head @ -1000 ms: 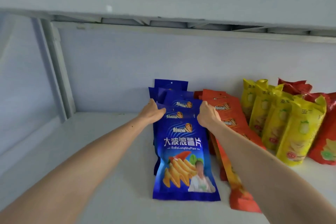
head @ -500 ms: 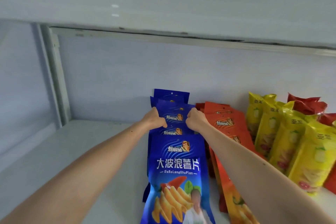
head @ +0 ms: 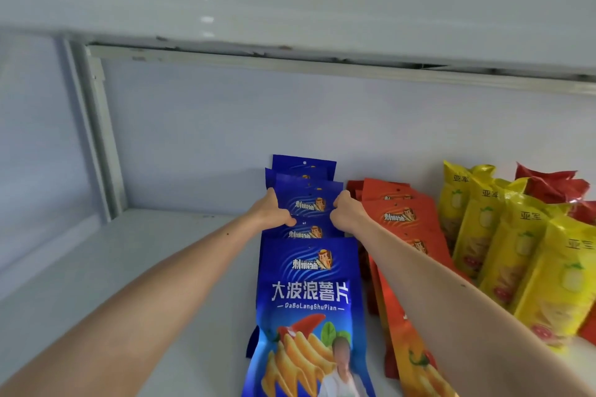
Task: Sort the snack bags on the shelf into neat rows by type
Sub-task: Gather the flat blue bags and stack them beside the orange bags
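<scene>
Gripping a blue chip bag (head: pixel 308 201) from both sides: your left hand (head: pixel 270 210) has fingers curled round its left edge, your right hand (head: pixel 346 210) pinches the right edge. That bag sits mid-row in the blue stack, overlapping bags behind it and partly under the front blue bag (head: pixel 311 306) lying flat on the white shelf (head: pixel 135 267). Orange bags (head: pixel 401 219) form a row just right of the blue one, touching your right forearm. Yellow bags (head: pixel 522 251) stand further right, red bags (head: pixel 554 185) behind them.
</scene>
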